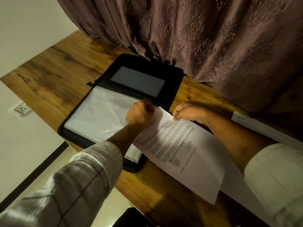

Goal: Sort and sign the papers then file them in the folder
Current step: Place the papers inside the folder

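We are looking down at a wooden table (pixel 57 71) where a black zip folder (pixel 174 82) is lying open, its far half backing against a brown embossed curtain (pixel 213 38). A clear sleeve (pixel 98 115) is lying flat across the folder's near half, with pale paper showing through it.

The left hand (pixel 139 113) is reaching in from the near left over the folder. Its fingers are curling tight on the sleeve's far right edge, close to the spine, and they are pinching that edge. The right hand (pixel 188 112) is sitting just to the right, apart from the left one, and is pinching the far edge of a printed sheet (pixel 188 153) between thumb and curled fingers.

That sheet is slanting from the folder's right side toward the near right. Its far left corner is meeting the sleeve at the left hand's fingertips, while its near end is lying over the table. Its printed text is too blurred for us to read.

Another white paper (pixel 246 120) is lying at the far right, beyond the right forearm. A checked sleeve (pixel 82 177) is covering the left arm, and a pale one is rolled up on the right. A wall socket (pixel 21 109) is showing at the far left.
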